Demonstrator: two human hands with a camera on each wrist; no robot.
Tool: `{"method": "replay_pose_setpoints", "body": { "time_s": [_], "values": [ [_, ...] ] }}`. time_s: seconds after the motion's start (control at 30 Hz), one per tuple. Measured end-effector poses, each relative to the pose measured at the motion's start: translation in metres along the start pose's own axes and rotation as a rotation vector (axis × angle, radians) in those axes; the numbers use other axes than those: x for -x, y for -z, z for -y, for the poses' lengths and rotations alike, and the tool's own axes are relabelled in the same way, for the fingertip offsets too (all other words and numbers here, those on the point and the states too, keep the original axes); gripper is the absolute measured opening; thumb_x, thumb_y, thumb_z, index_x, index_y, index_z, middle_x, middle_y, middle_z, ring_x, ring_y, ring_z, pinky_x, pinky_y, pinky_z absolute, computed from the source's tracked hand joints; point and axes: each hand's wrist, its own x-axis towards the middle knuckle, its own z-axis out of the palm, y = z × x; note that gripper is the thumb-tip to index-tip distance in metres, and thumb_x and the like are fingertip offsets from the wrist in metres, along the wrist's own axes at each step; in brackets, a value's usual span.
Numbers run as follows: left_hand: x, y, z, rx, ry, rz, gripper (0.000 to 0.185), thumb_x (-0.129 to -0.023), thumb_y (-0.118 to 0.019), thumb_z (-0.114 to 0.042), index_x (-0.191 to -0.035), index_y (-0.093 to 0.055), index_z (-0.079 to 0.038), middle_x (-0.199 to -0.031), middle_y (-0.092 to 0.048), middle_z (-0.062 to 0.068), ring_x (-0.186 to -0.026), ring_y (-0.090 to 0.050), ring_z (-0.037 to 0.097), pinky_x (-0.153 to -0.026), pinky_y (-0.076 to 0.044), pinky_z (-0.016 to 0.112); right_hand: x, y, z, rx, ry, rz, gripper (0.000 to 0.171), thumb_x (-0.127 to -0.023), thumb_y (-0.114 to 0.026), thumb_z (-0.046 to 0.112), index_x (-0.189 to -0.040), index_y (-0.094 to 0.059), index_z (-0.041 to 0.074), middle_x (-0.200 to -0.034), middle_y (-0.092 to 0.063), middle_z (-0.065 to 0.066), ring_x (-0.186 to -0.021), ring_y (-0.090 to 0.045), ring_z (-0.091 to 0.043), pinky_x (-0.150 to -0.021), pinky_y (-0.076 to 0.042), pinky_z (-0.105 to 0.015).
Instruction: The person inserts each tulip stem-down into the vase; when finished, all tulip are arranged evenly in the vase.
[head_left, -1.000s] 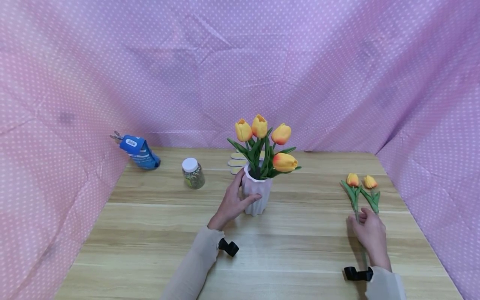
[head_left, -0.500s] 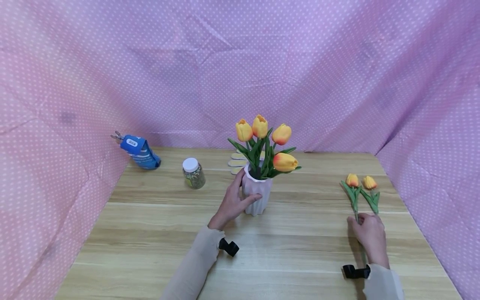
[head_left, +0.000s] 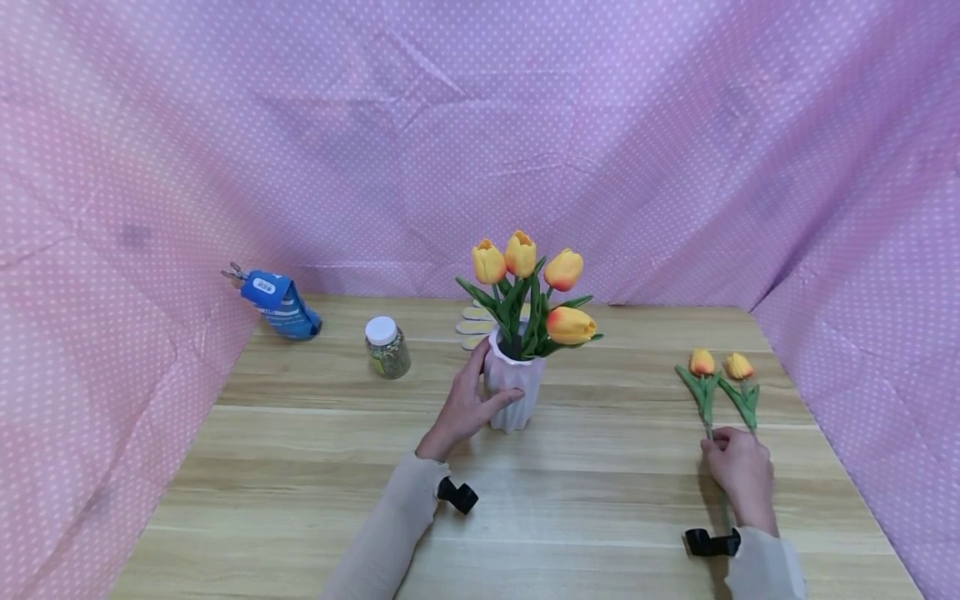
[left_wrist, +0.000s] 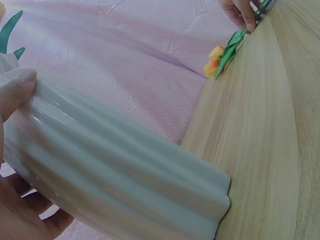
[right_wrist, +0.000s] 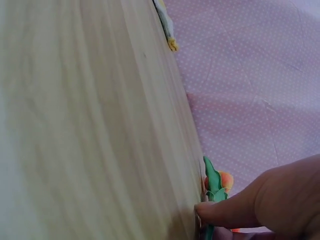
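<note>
Nearest the viewer, the right hand [head_left: 738, 475] lies on the table [head_left: 300, 467] at its right side, fingers curled down over the lower stems of two loose tulips [head_left: 716, 392]. The right wrist view shows a fingertip [right_wrist: 215, 212] pressed at a green leaf against the wood; whether the stems are fully pinched or only pressed down cannot be told.

The tulips lie flat with their long axis running from near to far: stem ends under the hand, orange heads pointing away toward the cloth backdrop [head_left: 480, 150]. The two stems lie just beside each other, slightly splayed at the heads. They sit directly ahead of the right hand and well apart from the left hand [head_left: 465, 408], so the right hand is plainly the nearer one.

The left hand is at mid-table, wrapped on the left flank of the vase [head_left: 513, 392]: thumb against the ribbed front wall, fingers round the far side near the rim. The left wrist view confirms a thumb [left_wrist: 15, 95] on the glossy ribs and palm contact below. The vase stands upright and holds four tulips [head_left: 532, 292].

The vase lies to the left of the loose tulips, a broad stretch of wood between them.

Farther back on the left stand a jar [head_left: 386, 347] and a blue pouch [head_left: 279, 304].
</note>
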Motion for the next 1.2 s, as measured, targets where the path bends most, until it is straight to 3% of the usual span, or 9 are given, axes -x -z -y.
{"method": "replay_pose_setpoints", "body": {
  "time_s": [0.43,0.57,0.73,0.83,0.97,1.2],
  "values": [
    [0.0009,0.0000,-0.0023,0.002,0.000,-0.002,0.085,-0.084,-0.074,-0.033,-0.152,-0.023,-0.032,-0.156,-0.036,-0.003,-0.145,-0.036,0.023,-0.118,-0.029,0.056,0.0012,0.0044,0.0006,-0.011,0.040,0.085,0.033,-0.087,-0.060,0.014,-0.113,-0.063,-0.005,-0.094,-0.072,-0.019,-0.082,-0.064,-0.031,-0.057,-0.040,-0.028],
    [0.0007,-0.0003,-0.0015,0.005,-0.013,-0.004,0.085,-0.084,-0.075,-0.032,-0.152,-0.023,-0.030,-0.156,-0.037,-0.001,-0.144,-0.036,0.024,-0.118,-0.029,0.057,-0.0003,0.0049,0.0025,-0.058,0.028,0.105,0.035,-0.087,-0.062,0.013,-0.115,-0.062,-0.008,-0.094,-0.072,-0.020,-0.077,-0.063,-0.022,-0.061,-0.041,-0.027],
    [0.0009,-0.0001,-0.0012,-0.009,-0.028,-0.007,0.086,-0.084,-0.074,-0.037,-0.152,-0.023,-0.028,-0.156,-0.036,0.002,-0.144,-0.036,0.027,-0.116,-0.030,0.059,0.0008,0.0040,0.0015,-0.196,0.023,0.151,0.039,-0.089,-0.062,0.012,-0.120,-0.058,-0.011,-0.089,-0.072,-0.015,-0.070,-0.057,-0.002,-0.060,-0.048,-0.022],
    [0.0010,0.0000,-0.0010,-0.012,-0.028,-0.008,0.086,-0.084,-0.074,-0.039,-0.152,-0.023,-0.027,-0.156,-0.036,0.003,-0.145,-0.036,0.027,-0.116,-0.029,0.060,0.0020,0.0032,-0.0001,-0.325,0.007,0.206,0.044,-0.091,-0.060,0.010,-0.126,-0.052,-0.014,-0.082,-0.070,0.001,-0.068,-0.056,0.003,-0.058,-0.054,-0.021],
    [0.0006,0.0001,-0.0017,-0.001,-0.016,-0.006,0.085,-0.084,-0.075,-0.036,-0.151,-0.024,-0.030,-0.156,-0.037,-0.001,-0.145,-0.036,0.024,-0.118,-0.028,0.057,0.0030,0.0022,-0.0005,-0.474,-0.021,0.277,0.048,-0.093,-0.057,0.007,-0.131,-0.044,-0.017,-0.075,-0.062,0.019,-0.068,-0.058,0.006,-0.060,-0.057,-0.021],
    [0.0005,0.0001,-0.0020,0.001,-0.011,0.001,0.085,-0.084,-0.075,-0.032,-0.152,-0.022,-0.031,-0.156,-0.036,-0.002,-0.144,-0.036,0.022,-0.118,-0.028,0.056,0.0022,0.0028,-0.0004,-0.604,-0.050,0.330,0.047,-0.097,-0.052,0.005,-0.135,-0.036,-0.017,-0.075,-0.061,0.023,-0.072,-0.063,0.005,-0.063,-0.058,-0.022]
  ]
}}
